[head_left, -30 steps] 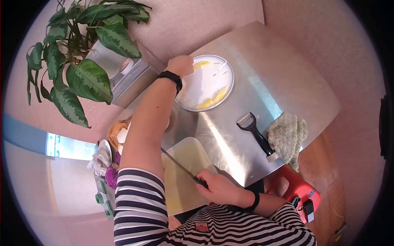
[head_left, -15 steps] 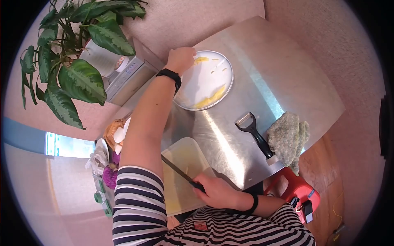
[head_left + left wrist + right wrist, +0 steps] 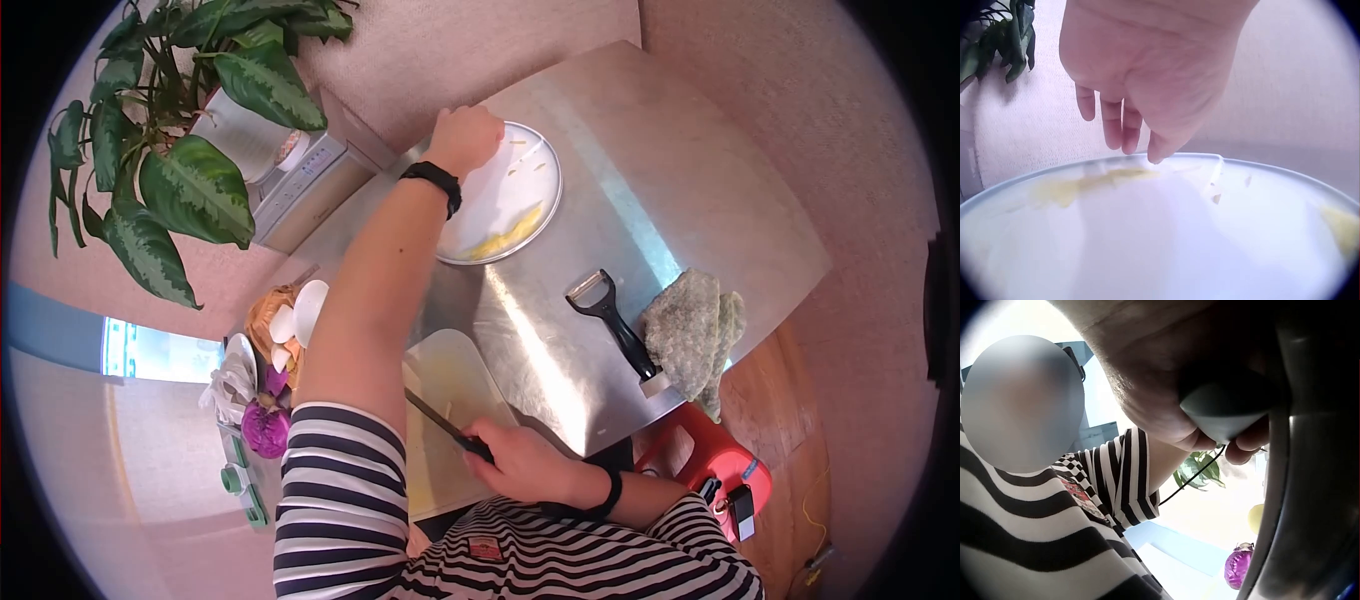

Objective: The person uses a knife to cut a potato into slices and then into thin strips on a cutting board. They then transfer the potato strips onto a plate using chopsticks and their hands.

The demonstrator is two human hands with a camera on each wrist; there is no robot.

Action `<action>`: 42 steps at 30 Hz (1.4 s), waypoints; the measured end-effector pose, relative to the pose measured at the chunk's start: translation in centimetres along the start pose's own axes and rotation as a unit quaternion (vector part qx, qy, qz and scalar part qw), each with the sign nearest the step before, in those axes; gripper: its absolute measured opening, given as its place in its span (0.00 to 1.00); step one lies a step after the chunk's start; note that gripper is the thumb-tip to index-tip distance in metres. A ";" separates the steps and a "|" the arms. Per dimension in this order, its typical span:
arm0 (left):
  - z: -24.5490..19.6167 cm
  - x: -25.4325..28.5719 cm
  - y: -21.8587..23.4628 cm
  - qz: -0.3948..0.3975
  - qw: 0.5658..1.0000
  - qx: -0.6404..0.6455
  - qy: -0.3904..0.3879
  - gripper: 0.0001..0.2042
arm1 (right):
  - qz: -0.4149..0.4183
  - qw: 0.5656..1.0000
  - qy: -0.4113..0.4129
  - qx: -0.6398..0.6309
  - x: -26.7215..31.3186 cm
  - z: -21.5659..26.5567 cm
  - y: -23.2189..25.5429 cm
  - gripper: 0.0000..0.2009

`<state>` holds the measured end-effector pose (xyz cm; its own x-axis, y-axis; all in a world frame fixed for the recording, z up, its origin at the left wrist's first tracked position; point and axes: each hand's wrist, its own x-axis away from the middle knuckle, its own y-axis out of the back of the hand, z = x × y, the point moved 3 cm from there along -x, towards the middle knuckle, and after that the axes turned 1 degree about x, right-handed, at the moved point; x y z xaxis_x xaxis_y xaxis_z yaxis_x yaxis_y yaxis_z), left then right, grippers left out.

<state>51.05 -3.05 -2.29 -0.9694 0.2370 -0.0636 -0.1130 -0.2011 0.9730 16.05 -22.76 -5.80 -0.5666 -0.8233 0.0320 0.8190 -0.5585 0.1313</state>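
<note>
My left hand (image 3: 470, 138) reaches over the far rim of a round white plate (image 3: 485, 205). In the left wrist view its fingers (image 3: 1112, 128) hang down loosely, with the thumb tip right at the rim beside thin yellow strips (image 3: 1085, 187); nothing shows between them. More yellow strips (image 3: 508, 235) lie along the plate's near side, with a few small bits near the far edge. My right hand (image 3: 530, 465) grips a knife (image 3: 437, 416) by its black handle, the blade slanting over a pale cutting board (image 3: 455, 365). A small sliver lies on the board by the blade.
A black peeler (image 3: 615, 325) and a folded grey-green cloth (image 3: 685, 330) lie on the right of the metal table (image 3: 720, 190). Left of my forearm are eggshell-like white pieces (image 3: 300, 315) and a purple vegetable (image 3: 267, 428). A potted plant (image 3: 195, 185) stands back left.
My left hand has moved rightward and farther along the plate's far rim, now covering the yellow strips there. My right hand keeps its grip on the knife over the board.
</note>
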 end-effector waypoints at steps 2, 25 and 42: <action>0.5 0.6 0.4 -0.037 0.999 -0.011 -0.007 0.08 | -0.016 1.000 0.011 0.002 -0.1 -0.2 -0.2 0.14; -9.1 43.7 9.9 0.008 0.954 0.229 0.195 0.17 | -0.086 0.996 0.001 -0.016 -0.7 -1.7 -2.3 0.07; -10.6 46.4 6.7 0.013 0.945 0.263 0.195 0.18 | -0.111 0.994 -0.004 -0.020 -0.6 -1.1 -3.2 0.05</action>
<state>3.04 -3.52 -1.05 -0.9886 -0.1498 -0.0153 -0.0634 0.3215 0.9448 13.88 -20.59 -7.36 -0.7337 -0.6793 0.0154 0.6772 -0.7294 0.0968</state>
